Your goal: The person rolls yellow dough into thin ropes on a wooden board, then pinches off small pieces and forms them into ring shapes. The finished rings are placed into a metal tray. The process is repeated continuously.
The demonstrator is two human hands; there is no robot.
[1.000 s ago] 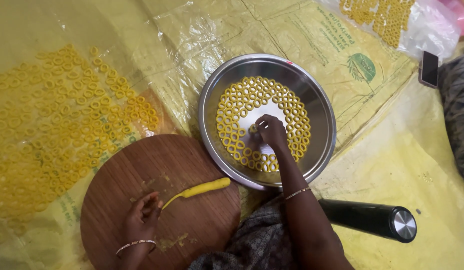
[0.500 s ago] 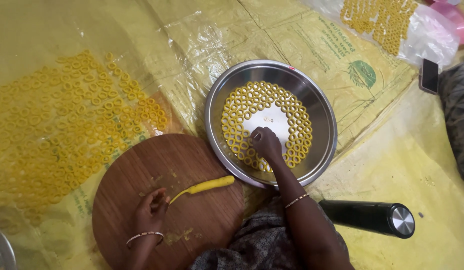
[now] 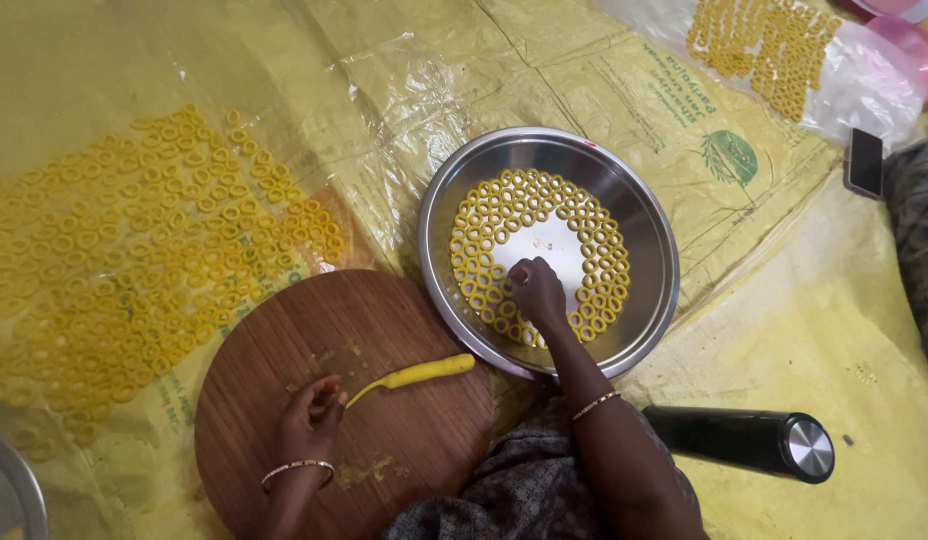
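My right hand (image 3: 536, 290) is down in the steel pan (image 3: 652, 240), fingertips bunched on a dough ring (image 3: 504, 272), I think. My left hand (image 3: 309, 420) pinches the thin end of a yellow dough roll (image 3: 414, 373) on the round wooden board (image 3: 284, 330). Beyond lie yellow plastic sheeting (image 3: 834, 330), more rings (image 3: 134, 250), and a black flask (image 3: 744, 440).

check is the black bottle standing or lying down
Lying down: the black bottle rests on its side on the yellow sheet, its silver cap pointing right.

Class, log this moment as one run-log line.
left hand: holds dough roll on round board | right hand: on rings in steel plate
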